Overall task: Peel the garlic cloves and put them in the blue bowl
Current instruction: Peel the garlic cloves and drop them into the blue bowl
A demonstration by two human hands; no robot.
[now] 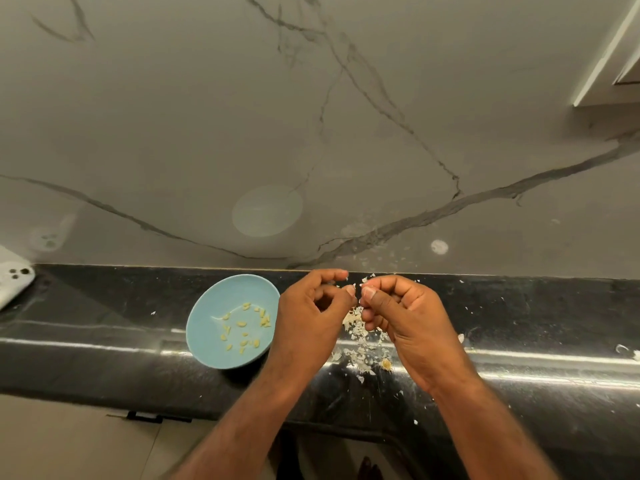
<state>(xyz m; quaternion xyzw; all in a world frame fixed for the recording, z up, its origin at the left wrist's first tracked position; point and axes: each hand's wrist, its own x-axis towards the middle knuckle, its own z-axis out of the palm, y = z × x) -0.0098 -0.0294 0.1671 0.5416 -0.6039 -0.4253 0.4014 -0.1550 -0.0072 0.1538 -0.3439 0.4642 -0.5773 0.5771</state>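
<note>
The blue bowl (211,306) stands on the black counter, left of my hands, with several peeled yellowish garlic cloves (242,323) scattered inside. My left hand (311,310) and my right hand (405,313) meet above the counter, fingers curled, thumbs and fingertips nearly touching. Between the fingertips they pinch a small garlic clove (358,291), mostly hidden by the fingers. A heap of pale garlic skins (360,337) lies on the counter under and between the hands.
The black counter (519,323) runs left to right against a grey veined marble wall (311,133). A white phone (14,278) lies at the far left. Skin flakes dot the counter to the right. The counter's front edge drops off below my forearms.
</note>
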